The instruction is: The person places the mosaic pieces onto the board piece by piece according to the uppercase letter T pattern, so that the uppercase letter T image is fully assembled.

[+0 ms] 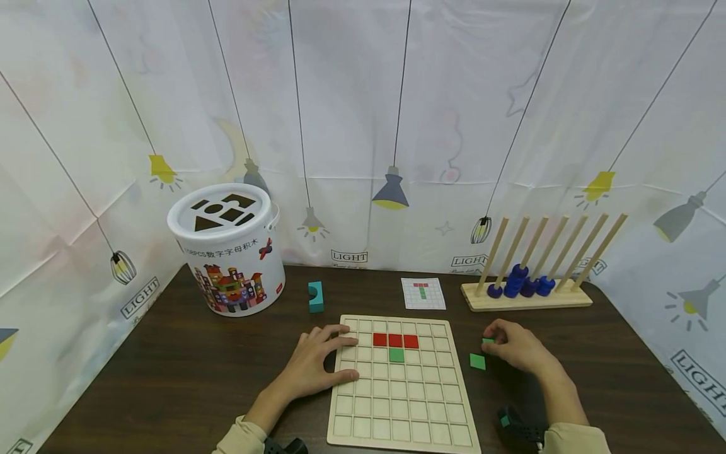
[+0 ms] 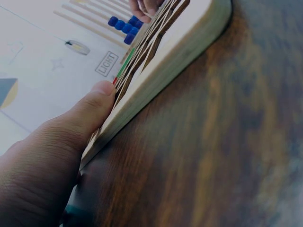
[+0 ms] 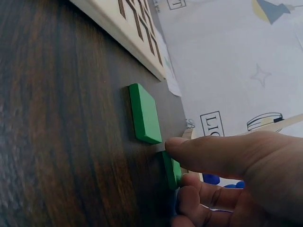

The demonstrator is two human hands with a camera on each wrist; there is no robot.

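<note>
A light wooden grid board (image 1: pixel 391 410) lies on the table with three red tiles (image 1: pixel 395 341) in a row and one green tile (image 1: pixel 396 355) below the middle one. My left hand (image 1: pixel 317 359) rests on the board's left edge, fingers spread over the rim; in the left wrist view its thumb (image 2: pixel 97 101) presses along the edge. Right of the board, my right hand (image 1: pixel 518 347) pinches a green tile (image 3: pixel 171 171) between thumb and fingers, low at the tabletop. Another loose green tile (image 1: pixel 478 361) lies between that hand and the board.
Behind the board lies a pattern card (image 1: pixel 423 297) with a red and green T. At the back right stands a wooden peg rack (image 1: pixel 527 302) with blue beads. A teal block (image 1: pixel 316 297) and a white bucket (image 1: pixel 227 252) stand at the back left, before a printed curtain.
</note>
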